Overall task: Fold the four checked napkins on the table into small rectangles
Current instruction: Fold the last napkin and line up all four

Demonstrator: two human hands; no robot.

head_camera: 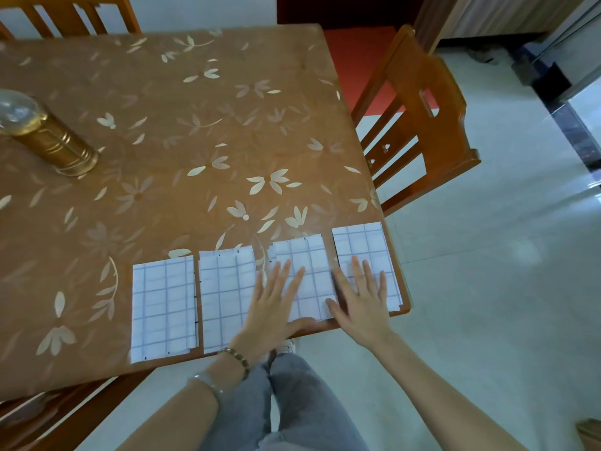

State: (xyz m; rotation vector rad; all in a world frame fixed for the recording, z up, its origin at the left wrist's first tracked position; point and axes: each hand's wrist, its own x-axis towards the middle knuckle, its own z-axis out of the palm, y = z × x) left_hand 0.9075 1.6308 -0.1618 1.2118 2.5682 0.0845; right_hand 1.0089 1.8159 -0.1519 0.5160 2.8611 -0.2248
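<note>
Head view: both hands (274, 307) flat on napkins (305, 275).

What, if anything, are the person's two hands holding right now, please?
Nothing is gripped. The left hand lies flat on the third folded white checked napkin, the right hand flat on the fourth.

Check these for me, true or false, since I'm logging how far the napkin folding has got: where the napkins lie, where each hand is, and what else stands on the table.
1. Four checked napkins lie in a row along the table's near edge. True.
2. The left hand lies flat, fingers spread, on the third napkin from the left. True.
3. The right hand holds a napkin in the air. False: it lies flat on the rightmost napkin.
4. The leftmost napkin is still unfolded and square. False: it is a narrow rectangle.
5. A gold cylinder stands on the table's far left. True.
</note>
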